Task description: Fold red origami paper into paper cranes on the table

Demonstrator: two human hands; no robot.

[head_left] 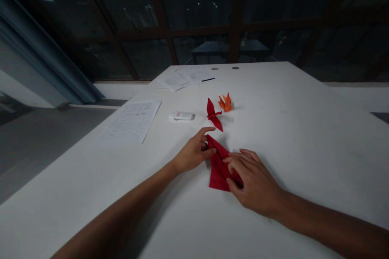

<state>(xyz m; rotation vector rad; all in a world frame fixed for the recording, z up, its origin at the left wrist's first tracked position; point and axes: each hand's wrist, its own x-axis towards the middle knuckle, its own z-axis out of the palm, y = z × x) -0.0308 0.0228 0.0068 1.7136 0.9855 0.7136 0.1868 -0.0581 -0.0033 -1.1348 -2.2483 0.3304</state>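
A partly folded piece of red paper (pixel 219 172) lies on the white table (pixel 304 129) in front of me. My left hand (pixel 194 151) grips its upper left edge between thumb and fingers. Over the right part of the paper is my right hand (pixel 251 176), its fingers curled on the folded layers and its thumb at the lower edge. Just beyond the paper sits a red folded crane (pixel 214 115), with an orange folded paper figure (pixel 225 102) behind it to the right.
A small white bottle (pixel 182 116) lies left of the crane. Printed sheets (pixel 130 123) rest at the table's left edge, and more papers (pixel 179 79) with a black strip (pixel 208 79) lie farther back. Two small round objects (pixel 214 68) are near the far edge.
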